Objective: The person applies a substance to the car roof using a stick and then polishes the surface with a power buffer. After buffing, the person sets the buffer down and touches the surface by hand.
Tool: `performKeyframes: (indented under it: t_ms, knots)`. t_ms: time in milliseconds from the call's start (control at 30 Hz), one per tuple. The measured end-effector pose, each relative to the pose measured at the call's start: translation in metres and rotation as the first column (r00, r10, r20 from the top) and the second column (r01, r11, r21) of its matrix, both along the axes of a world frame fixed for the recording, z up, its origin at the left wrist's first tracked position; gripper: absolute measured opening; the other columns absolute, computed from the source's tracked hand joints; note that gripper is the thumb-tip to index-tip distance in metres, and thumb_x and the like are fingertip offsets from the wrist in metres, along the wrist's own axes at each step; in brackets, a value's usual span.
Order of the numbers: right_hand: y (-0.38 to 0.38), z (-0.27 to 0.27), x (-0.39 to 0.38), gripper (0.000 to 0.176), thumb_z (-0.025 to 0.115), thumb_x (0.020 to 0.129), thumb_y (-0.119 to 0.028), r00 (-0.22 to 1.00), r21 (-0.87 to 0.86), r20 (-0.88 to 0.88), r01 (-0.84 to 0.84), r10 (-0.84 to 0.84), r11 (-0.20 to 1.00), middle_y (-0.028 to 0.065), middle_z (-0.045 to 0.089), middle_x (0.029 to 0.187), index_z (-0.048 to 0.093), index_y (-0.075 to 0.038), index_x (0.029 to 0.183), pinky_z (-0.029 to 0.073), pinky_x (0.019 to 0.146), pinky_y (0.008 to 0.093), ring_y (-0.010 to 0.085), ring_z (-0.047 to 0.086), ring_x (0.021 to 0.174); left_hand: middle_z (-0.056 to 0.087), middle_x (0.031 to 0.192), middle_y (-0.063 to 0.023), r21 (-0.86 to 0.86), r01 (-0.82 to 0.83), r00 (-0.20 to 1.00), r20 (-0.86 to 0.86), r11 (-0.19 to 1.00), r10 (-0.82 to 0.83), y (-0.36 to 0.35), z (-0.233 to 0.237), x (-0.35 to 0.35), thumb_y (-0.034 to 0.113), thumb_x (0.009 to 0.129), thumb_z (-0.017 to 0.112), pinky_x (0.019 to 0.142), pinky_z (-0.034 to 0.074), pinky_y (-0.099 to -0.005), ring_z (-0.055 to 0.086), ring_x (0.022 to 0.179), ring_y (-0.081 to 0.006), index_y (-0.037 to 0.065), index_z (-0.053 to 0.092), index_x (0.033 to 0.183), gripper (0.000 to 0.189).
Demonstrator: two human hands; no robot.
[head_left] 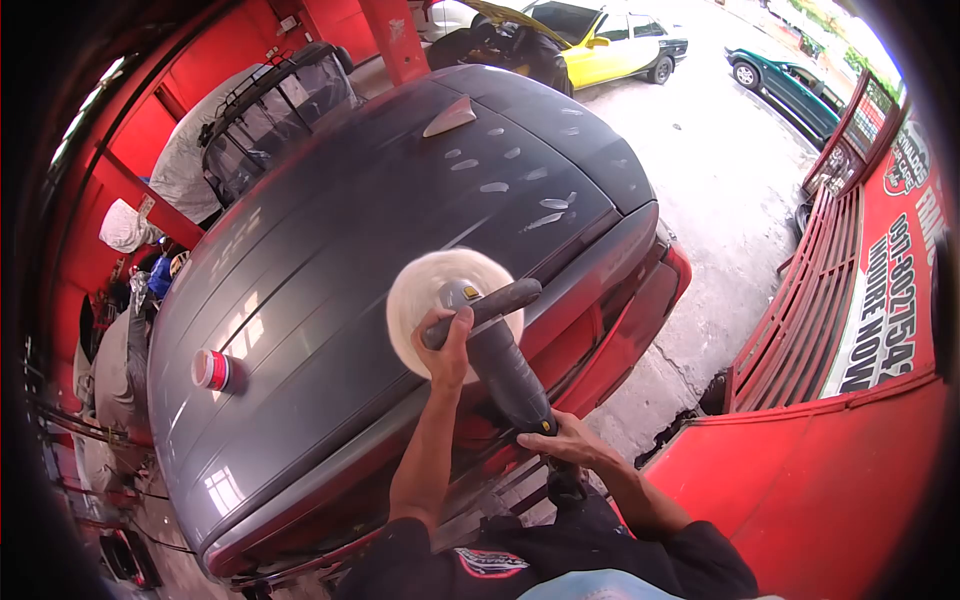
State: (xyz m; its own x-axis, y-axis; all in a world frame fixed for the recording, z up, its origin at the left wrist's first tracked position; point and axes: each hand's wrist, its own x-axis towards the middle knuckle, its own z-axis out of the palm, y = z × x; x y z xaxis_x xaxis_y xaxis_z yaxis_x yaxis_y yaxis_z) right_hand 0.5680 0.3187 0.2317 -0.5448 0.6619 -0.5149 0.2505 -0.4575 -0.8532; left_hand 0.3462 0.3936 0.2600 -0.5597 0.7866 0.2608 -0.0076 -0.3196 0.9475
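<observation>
A dark polisher [508,375] with a round white fluffy pad [412,305] is held over the grey car roof [340,260], near its edge. My left hand [447,345] wraps around the side handle at the polisher's head. Farther back, my right hand [568,440] grips the rear of the tool's body. The pad overlaps the roof in this view. Several pale smears [495,187] mark the roof panel beyond the pad, around a pale fin antenna [450,118].
A small red and white tub [210,369] stands on the roof to the left. A red post [395,40] rises behind the car. A yellow and white car [615,45] and a green vehicle [785,85] are farther off. Red slatted metalwork [800,300] and a lettered sign [890,290] stand at right.
</observation>
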Motion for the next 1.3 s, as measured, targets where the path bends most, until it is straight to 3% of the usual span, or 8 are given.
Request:
performKeyframes:
  t_ms: [233, 533, 733, 833, 967, 1100, 1200, 1300]
  knots:
    - [-0.006, -0.014, -0.023, 0.059, 0.081, 0.081, -0.037, 0.992, 0.040, 0.008, -0.127, 0.127, 0.991, 0.0100, 0.069, 0.102, 0.063, -0.001, 0.124, 0.051, 0.081, 0.0304, 0.0145, 0.065, 0.090, 0.058, 0.067, 0.0014, 0.009, -0.116, 0.993, 0.019, 0.993, 0.116, -0.040, -0.008, -0.025, 0.014, 0.086, 0.074, 0.059, 0.041, -0.0232, 0.052, 0.064, -0.0064, 0.002, 0.063, 0.073, 0.021]
    - [-0.020, 0.004, -0.048, 0.070, 0.080, 0.082, -0.030, 0.982, 0.059, -0.076, -0.166, 0.170, 0.984, 0.0110, 0.067, 0.100, 0.049, 0.001, 0.136, 0.054, 0.069, 0.0307, 0.0156, 0.065, 0.083, 0.060, 0.068, 0.0024, -0.047, -0.156, 0.988, -0.003, 0.987, 0.156, -0.052, 0.010, -0.054, 0.016, 0.088, 0.073, 0.060, 0.042, -0.0227, 0.053, 0.064, -0.0057, 0.003, 0.065, 0.072, 0.022]
    - [-0.038, -0.003, -0.045, 0.068, 0.084, 0.081, -0.033, 0.994, -0.014, -0.105, 0.006, -0.007, 1.000, 0.0019, 0.062, 0.094, 0.051, -0.001, 0.130, 0.050, 0.067, 0.0272, 0.0104, 0.059, 0.079, 0.060, 0.066, 0.0016, -0.064, -0.175, 0.983, -0.057, 0.982, 0.172, -0.049, 0.016, -0.048, 0.017, 0.087, 0.074, 0.058, 0.041, -0.0227, 0.053, 0.062, -0.0055, 0.003, 0.066, 0.071, 0.022]
    - [-0.030, 0.003, -0.033, 0.091, 0.078, 0.079, -0.023, 0.978, 0.212, -0.197, -0.018, 0.060, 0.977, 0.0162, 0.055, 0.130, 0.028, 0.000, 0.152, 0.047, 0.096, 0.0339, 0.0191, 0.056, 0.117, 0.060, 0.064, 0.0016, -0.048, -0.201, 0.976, -0.098, 0.978, 0.195, -0.036, 0.022, -0.044, 0.018, 0.087, 0.075, 0.056, 0.041, -0.0232, 0.052, 0.060, -0.0055, 0.003, 0.065, 0.069, 0.025]
    - [-0.024, -0.004, -0.029, 0.074, 0.053, 0.096, -0.039, 0.944, -0.171, -0.329, -0.029, -0.029, 0.985, 0.0144, 0.050, 0.140, 0.027, -0.001, 0.154, 0.042, 0.103, 0.0332, 0.0209, 0.049, 0.125, 0.059, 0.062, 0.0016, -0.023, -0.198, 0.974, -0.115, 0.980, 0.194, -0.028, 0.021, -0.049, 0.021, 0.087, 0.075, 0.055, 0.040, -0.0237, 0.052, 0.059, -0.0055, 0.002, 0.063, 0.067, 0.030]
    - [-0.026, -0.023, -0.032, 0.072, 0.039, 0.101, -0.051, 0.934, -0.092, -0.351, 0.034, -0.064, 0.995, 0.0129, 0.049, 0.140, 0.030, -0.003, 0.154, 0.043, 0.100, 0.0318, 0.0196, 0.051, 0.120, 0.059, 0.062, 0.0017, -0.047, -0.177, 0.980, -0.104, 0.983, 0.171, -0.028, 0.023, -0.045, 0.021, 0.087, 0.075, 0.055, 0.040, -0.0238, 0.052, 0.058, -0.0056, 0.002, 0.062, 0.065, 0.031]
    - [-0.029, -0.012, -0.031, 0.072, 0.049, 0.100, -0.049, 0.932, -0.192, -0.351, 0.021, -0.089, 0.981, 0.0129, 0.050, 0.140, 0.032, -0.004, 0.153, 0.042, 0.099, 0.0310, 0.0184, 0.051, 0.118, 0.059, 0.062, 0.0018, -0.021, -0.192, 0.973, -0.132, 0.981, 0.188, -0.029, 0.022, -0.044, 0.021, 0.087, 0.074, 0.054, 0.039, -0.0238, 0.051, 0.057, -0.0056, 0.003, 0.062, 0.065, 0.031]
    - [-0.031, -0.006, -0.038, 0.067, 0.062, 0.096, -0.041, 0.962, 0.069, -0.270, -0.018, 0.036, 0.997, 0.0108, 0.060, 0.123, 0.042, -0.003, 0.147, 0.048, 0.086, 0.0295, 0.0153, 0.057, 0.103, 0.059, 0.062, 0.0020, -0.057, -0.170, 0.983, -0.080, 0.984, 0.165, -0.026, 0.022, -0.047, 0.021, 0.087, 0.075, 0.054, 0.040, -0.0238, 0.051, 0.057, -0.0059, 0.002, 0.064, 0.067, 0.030]
